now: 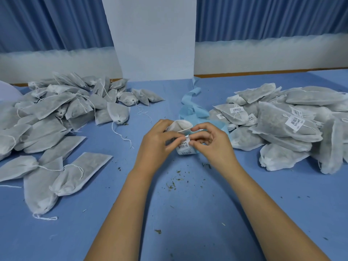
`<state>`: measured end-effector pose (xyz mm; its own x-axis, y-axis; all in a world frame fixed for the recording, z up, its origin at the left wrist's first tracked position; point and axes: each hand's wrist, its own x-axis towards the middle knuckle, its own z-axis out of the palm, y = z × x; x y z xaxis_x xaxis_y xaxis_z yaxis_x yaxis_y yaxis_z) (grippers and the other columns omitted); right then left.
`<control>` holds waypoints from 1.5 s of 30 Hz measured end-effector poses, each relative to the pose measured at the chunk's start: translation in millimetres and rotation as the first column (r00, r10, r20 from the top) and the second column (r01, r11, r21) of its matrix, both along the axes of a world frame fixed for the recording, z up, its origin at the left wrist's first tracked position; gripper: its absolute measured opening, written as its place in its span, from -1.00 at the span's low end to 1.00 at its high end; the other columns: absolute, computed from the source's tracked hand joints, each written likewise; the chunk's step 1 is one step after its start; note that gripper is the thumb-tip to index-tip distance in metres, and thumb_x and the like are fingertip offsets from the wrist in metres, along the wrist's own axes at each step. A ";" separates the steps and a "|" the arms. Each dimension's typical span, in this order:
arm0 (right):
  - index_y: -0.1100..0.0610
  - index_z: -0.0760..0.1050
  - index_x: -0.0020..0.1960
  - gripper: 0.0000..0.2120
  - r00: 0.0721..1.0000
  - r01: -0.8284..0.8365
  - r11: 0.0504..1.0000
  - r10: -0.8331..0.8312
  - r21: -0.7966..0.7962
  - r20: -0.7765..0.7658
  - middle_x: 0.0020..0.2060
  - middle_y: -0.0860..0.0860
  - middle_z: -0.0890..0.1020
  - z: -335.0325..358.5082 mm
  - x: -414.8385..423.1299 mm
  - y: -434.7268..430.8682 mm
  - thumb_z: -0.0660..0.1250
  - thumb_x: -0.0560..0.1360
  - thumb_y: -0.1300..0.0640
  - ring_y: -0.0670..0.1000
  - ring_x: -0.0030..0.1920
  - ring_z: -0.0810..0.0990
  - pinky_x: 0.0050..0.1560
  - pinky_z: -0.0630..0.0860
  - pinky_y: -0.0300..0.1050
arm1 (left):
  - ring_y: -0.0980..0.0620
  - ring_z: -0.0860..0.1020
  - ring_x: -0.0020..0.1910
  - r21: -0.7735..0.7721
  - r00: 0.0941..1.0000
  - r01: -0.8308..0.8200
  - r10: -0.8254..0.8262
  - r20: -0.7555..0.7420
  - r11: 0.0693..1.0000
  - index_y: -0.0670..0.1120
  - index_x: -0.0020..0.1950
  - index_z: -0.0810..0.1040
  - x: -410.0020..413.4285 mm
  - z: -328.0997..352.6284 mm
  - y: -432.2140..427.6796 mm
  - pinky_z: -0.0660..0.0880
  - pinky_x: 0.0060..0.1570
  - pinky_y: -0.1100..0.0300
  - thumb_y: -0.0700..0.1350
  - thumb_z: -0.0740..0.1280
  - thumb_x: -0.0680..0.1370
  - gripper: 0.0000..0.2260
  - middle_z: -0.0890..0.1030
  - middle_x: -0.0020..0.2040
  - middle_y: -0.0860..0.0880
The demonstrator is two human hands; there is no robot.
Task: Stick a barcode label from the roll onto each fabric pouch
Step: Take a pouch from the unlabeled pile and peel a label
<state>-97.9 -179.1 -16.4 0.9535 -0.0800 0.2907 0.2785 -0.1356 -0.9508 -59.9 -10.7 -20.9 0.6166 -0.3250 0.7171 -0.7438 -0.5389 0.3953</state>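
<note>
My left hand [157, 141] grips the roll of barcode labels [181, 127] at the table's middle, fingers curled round its white side. My right hand [211, 143] pinches the edge of a white barcode label [184, 146] on the roll, thumb and forefinger at its right corner. Blue backing tape [190, 108] trails away from the roll toward the back. Unlabelled grey fabric pouches [56, 113] with drawstrings lie heaped on the left. Pouches bearing barcode labels [282, 119] are piled on the right.
The blue table cover [188, 213] carries scattered dried herb crumbs [172, 185] in front of my hands. A white pillar [154, 38] and blue curtains [56, 21] stand behind the table. Loose pouches [66, 174] lie near my left forearm.
</note>
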 end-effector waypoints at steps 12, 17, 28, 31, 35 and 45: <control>0.11 0.41 -0.33 -0.70 0.937 0.348 0.934 -0.350 0.076 0.002 -0.27 0.04 0.56 -7.6 12.2 -13.8 0.41 0.40 0.43 -0.01 -0.24 0.59 -0.14 0.47 -0.22 | 0.10 0.46 -0.21 -0.773 0.922 -0.388 0.223 -0.317 0.503 0.00 -0.18 0.62 -5.8 21.6 15.4 0.35 -0.21 0.33 -0.18 0.35 0.56 -0.85 0.50 -0.24 0.02; 0.13 0.35 -0.37 -0.68 0.908 0.418 0.906 -0.418 0.063 -0.016 -0.33 0.11 0.52 -7.8 25.2 -12.8 0.43 0.42 0.35 0.14 -0.20 0.58 -0.07 0.46 -0.03 | 0.16 0.39 -0.28 -0.669 0.953 -0.304 0.209 -0.222 0.678 -0.03 -0.16 0.62 -14.0 20.8 1.4 0.28 -0.30 0.33 -0.24 0.37 0.54 -0.87 0.52 -0.22 -0.17; 0.22 0.56 -0.30 -0.63 0.994 -0.084 0.936 0.104 0.342 -0.040 -0.44 0.10 0.60 16.2 -10.2 12.0 0.26 0.49 -0.05 -0.07 -0.55 0.40 -0.55 0.28 -0.31 | -0.02 0.51 -0.17 -0.156 0.962 -0.040 0.081 0.262 0.987 -0.25 -0.15 0.67 -17.7 8.5 -13.0 0.43 -0.15 0.29 -0.22 0.37 0.53 -0.87 0.58 -0.12 -0.14; 0.25 0.55 -0.25 -0.74 0.989 -0.062 0.911 0.111 0.407 -0.099 -0.42 0.08 0.58 15.9 -8.8 6.9 0.25 0.57 0.21 -0.08 -0.53 0.39 -0.55 0.26 -0.32 | -0.09 0.54 -0.13 -0.088 0.957 -0.022 0.046 0.288 0.996 -0.25 -0.12 0.68 -17.3 8.4 -12.7 0.49 -0.17 0.14 -0.21 0.39 0.53 -0.88 0.60 -0.10 -0.17; 0.25 0.55 -0.23 -0.76 0.972 -0.078 0.863 0.177 0.499 -0.153 -0.42 0.05 0.57 16.0 -7.4 3.1 0.23 0.57 0.24 -0.08 -0.50 0.40 -0.54 0.28 -0.32 | -0.10 0.54 -0.14 -0.097 0.962 -0.031 0.056 0.268 0.995 -0.25 -0.09 0.68 -16.5 11.0 -9.3 0.48 -0.14 0.13 -0.21 0.38 0.53 -0.88 0.59 -0.10 -0.18; 0.24 0.56 -0.23 -0.72 0.937 -0.056 0.844 0.229 0.534 -0.263 -0.41 0.07 0.56 14.2 -7.7 6.0 0.29 0.55 0.07 -0.05 -0.53 0.40 -0.57 0.28 -0.29 | -0.14 0.57 -0.14 -0.014 0.954 -0.018 0.021 0.299 1.000 -0.23 -0.11 0.69 -11.7 6.9 -8.5 0.52 -0.29 -0.02 -0.20 0.39 0.53 -0.88 0.62 -0.06 -0.16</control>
